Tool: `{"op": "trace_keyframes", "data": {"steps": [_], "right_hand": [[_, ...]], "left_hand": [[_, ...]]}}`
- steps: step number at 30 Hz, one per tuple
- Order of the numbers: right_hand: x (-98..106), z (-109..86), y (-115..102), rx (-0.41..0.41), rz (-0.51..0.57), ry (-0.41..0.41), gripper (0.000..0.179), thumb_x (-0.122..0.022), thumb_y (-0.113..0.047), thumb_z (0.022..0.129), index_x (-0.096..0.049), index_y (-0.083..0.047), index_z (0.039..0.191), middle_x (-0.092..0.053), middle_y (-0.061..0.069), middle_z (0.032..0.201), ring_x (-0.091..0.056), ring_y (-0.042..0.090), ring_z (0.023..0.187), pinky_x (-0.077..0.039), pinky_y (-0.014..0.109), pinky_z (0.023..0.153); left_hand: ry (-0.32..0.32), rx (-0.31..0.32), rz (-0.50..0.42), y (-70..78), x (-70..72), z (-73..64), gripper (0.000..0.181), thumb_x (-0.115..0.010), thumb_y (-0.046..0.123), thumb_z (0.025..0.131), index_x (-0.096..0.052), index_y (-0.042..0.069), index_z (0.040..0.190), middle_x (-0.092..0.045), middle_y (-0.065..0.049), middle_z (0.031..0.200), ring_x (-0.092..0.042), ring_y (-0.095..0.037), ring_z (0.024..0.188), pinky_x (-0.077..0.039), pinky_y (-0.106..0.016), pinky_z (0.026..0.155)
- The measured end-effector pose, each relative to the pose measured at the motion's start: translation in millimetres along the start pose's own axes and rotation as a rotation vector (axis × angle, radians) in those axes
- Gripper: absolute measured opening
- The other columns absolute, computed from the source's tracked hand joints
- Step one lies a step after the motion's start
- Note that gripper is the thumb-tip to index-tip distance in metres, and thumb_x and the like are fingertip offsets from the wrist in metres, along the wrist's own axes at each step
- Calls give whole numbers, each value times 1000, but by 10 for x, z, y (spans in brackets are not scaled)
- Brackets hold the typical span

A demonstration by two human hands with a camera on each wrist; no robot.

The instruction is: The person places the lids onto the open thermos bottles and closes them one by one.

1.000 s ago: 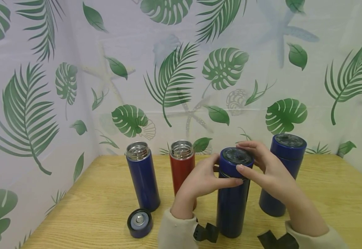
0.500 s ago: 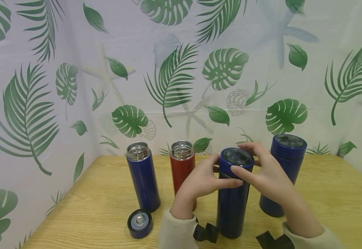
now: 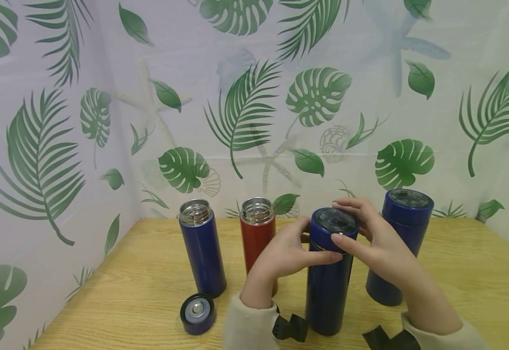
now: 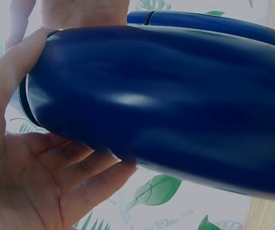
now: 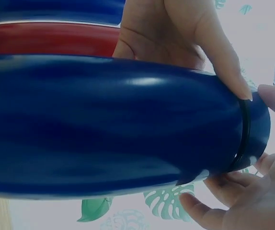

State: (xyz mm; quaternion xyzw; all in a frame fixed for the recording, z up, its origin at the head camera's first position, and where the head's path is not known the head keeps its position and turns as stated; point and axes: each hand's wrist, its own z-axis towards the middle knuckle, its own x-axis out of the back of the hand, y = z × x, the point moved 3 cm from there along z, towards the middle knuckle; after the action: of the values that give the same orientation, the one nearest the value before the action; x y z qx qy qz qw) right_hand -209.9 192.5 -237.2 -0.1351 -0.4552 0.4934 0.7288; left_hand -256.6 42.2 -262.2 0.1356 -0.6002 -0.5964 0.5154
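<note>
On the table (image 3: 114, 301), a blue bottle (image 3: 329, 294) stands, long axis vertical, lid (image 3: 335, 221) up; left hand (image 3: 284, 249) grips it, right hand (image 3: 381, 245) its lid.

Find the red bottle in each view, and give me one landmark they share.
Head: red bottle near centre, lower half, partly behind the left hand.
Left wrist: not in it.
Right wrist: upper left, a red band just above the held bottle.
Shared landmark: the held bottle, blue, in all three.
</note>
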Motion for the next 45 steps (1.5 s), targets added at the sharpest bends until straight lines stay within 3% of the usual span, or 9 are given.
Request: {"op": "trace_keyframes", "data": {"steps": [5,11,18,23,31,38,45], "right_hand": [[-29,5,-1,-79,-79,56,56,-67,-19,79,-38,-5,125,-48,16,118,-44,31,109,-32,57,86],[-69,26,5,-70,-161,124,58,-73,-23,74,-44,-2,120,-48,11,109,-46,23,97,-39,50,80],[-29,11,20,-29,-42,36,59,-68,-13,78,-35,-3,126,-39,17,126,-34,35,118,-27,62,87],[-1,1,21,33,24,-1,58,-64,-5,80,-32,-5,128,-41,16,127,-35,34,119,-27,58,89],[-13,4,17,-39,-18,53,66,-71,-12,75,-33,-6,128,-47,17,123,-39,33,116,-29,57,89],[-80,30,9,-80,-107,142,67,-76,-20,70,-40,-5,124,-49,15,111,-46,28,103,-37,52,84],[-59,17,26,-59,-78,71,60,-68,-18,78,-36,-4,127,-41,16,123,-37,33,114,-31,59,85]], "left_hand": [[5,-2,15,1,2,0,52,-73,27,72,-51,16,118,-55,7,106,-54,-12,97,-45,-24,75],[3,-4,18,1,5,2,50,-73,26,73,-52,15,116,-54,6,106,-53,-12,97,-45,-24,74],[3,10,14,-1,5,-6,54,-73,29,72,-50,17,119,-54,9,105,-53,-12,98,-45,-24,74],[-5,5,10,-1,3,-3,55,-73,28,73,-49,16,121,-55,8,106,-53,-13,99,-45,-25,75],[0,26,20,-5,4,-11,53,-73,29,72,-50,19,118,-54,10,105,-53,-13,99,-45,-26,74],[1,25,33,-9,11,-9,51,-73,27,73,-51,17,118,-55,7,108,-52,-13,99,-45,-26,76],[-1,31,23,-3,2,-15,54,-73,29,72,-50,18,120,-54,9,107,-52,-13,100,-45,-25,75]]}}
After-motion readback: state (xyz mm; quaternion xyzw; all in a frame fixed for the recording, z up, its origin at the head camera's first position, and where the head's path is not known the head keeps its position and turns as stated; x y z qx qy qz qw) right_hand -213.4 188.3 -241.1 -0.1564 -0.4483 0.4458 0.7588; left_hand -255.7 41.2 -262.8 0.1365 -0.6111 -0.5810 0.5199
